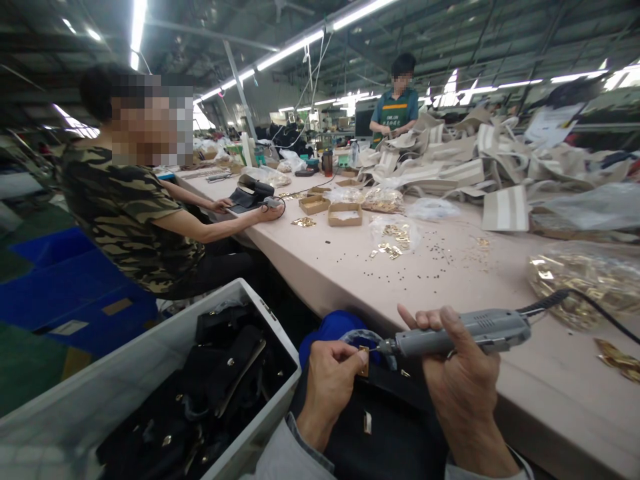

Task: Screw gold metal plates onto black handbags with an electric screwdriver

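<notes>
A grey electric screwdriver point(460, 331) lies in my right hand point(463, 387), its fingers closed round the body. Its bit points left and meets a small gold metal plate point(364, 361) at the top edge of a black handbag point(385, 420). With thumb and fingertips, my left hand point(334, 380) pinches that gold plate. The bag rests in front of me and has a gold clasp piece point(367, 423) on its front. A plastic-wrapped handle point(373, 335) arches behind the plate. A cord point(600, 310) runs from the screwdriver to the right.
A grey bin point(260, 307) holding black bags point(225, 360) stands at my left. On the table point(300, 260) lie gold fittings point(395, 241), dark screws, small boxes point(345, 214) and heaped beige strap pieces point(450, 167). A co-worker point(135, 213) sits at left; another person point(395, 110) stands behind.
</notes>
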`<state>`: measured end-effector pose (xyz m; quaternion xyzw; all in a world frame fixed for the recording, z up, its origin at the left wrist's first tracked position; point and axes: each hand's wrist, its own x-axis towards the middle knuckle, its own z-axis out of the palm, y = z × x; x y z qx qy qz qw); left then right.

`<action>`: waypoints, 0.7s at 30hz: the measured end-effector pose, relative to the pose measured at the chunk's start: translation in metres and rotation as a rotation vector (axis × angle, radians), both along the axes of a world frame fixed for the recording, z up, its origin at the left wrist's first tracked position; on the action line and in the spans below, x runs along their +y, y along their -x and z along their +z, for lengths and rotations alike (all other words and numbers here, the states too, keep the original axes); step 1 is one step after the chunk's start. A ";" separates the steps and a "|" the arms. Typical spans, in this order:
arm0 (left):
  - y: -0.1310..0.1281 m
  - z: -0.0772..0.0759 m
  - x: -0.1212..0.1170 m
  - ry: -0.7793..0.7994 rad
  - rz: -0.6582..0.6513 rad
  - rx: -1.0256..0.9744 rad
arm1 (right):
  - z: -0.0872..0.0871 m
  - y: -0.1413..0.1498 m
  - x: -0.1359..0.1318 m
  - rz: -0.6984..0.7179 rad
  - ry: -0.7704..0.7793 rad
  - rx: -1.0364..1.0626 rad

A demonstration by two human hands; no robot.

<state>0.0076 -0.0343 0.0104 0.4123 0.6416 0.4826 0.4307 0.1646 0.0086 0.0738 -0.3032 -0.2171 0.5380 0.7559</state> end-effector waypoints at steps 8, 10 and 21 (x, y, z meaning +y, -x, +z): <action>-0.001 0.007 -0.002 0.002 -0.007 0.006 | -0.004 0.000 0.000 -0.007 -0.005 0.005; -0.001 0.007 -0.001 0.003 -0.009 0.019 | -0.004 0.000 0.001 -0.011 -0.007 0.005; 0.000 0.006 -0.002 -0.003 -0.023 0.034 | -0.002 0.002 0.001 -0.022 0.002 -0.010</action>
